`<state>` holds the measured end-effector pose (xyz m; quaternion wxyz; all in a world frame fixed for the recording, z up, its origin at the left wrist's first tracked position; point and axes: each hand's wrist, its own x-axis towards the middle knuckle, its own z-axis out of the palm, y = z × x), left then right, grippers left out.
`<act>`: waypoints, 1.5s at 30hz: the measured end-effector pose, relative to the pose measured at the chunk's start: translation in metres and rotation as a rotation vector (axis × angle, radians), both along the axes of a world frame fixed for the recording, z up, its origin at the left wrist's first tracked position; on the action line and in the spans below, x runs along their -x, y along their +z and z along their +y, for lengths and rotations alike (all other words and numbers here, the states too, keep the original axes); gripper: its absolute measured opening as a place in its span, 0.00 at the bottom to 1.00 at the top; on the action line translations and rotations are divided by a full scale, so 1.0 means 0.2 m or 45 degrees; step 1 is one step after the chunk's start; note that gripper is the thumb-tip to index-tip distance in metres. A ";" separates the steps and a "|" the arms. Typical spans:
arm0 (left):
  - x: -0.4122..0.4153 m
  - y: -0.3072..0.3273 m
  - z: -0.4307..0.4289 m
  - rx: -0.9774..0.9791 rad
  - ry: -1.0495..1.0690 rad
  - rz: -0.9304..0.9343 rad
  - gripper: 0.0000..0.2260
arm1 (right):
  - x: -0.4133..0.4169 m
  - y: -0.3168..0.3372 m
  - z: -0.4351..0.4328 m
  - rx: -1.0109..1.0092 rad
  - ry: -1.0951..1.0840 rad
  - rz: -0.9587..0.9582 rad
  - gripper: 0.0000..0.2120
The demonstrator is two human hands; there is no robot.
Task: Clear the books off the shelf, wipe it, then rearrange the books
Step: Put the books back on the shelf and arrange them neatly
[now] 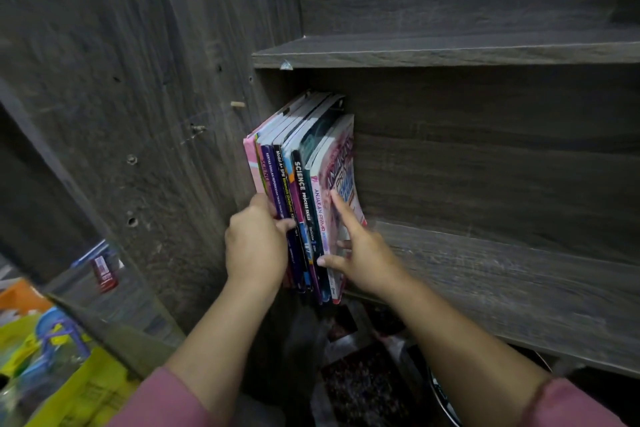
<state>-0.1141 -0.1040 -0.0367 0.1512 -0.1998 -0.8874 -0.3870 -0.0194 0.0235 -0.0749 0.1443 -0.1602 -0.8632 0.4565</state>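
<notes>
Head view, from the left: a yellow bag (86,388) lies in the lower corner with a blue plastic piece (59,329) above it and something orange (20,298) behind. Further in, a small red pack (104,272) shows, blurred. A dark wood-grain side panel (156,114) rises beside them, marked with screw holes and a short wooden peg (238,104).

Against that panel the books (298,177) stand in a tight row at the left end of the shelf (502,270), spines facing out and tops leaning slightly right. The left hand (254,246) grips the left part of the row, its fingers curled round the outer books and its thumb laid across the spines. The right hand (360,253) is spread at the right end of the row, its index finger stretched straight along the cover of the last pink book and its thumb touching the spines low down. Both arms end in pink sleeves (166,402).

To the right of the books the shelf board runs bare to the frame edge, and an upper board (450,50) sits above. Below the shelf lie dark, unclear things and a round metal rim (440,395).
</notes>
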 end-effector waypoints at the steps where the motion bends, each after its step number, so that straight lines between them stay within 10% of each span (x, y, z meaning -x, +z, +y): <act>1: 0.00 -0.02 0.00 0.027 -0.002 -0.041 0.09 | 0.00 -0.01 0.00 -0.007 0.001 -0.001 0.53; 25: -0.04 -0.01 0.01 0.071 -0.098 -0.083 0.18 | 0.00 -0.03 0.10 -0.233 0.074 -0.105 0.55; 36: -0.13 0.23 0.05 0.186 -0.290 0.490 0.36 | -0.01 0.00 0.10 -0.321 0.078 -0.064 0.51; 45: -0.23 0.27 0.02 0.026 -0.138 0.643 0.09 | 0.00 0.11 0.06 -0.216 0.035 0.215 0.44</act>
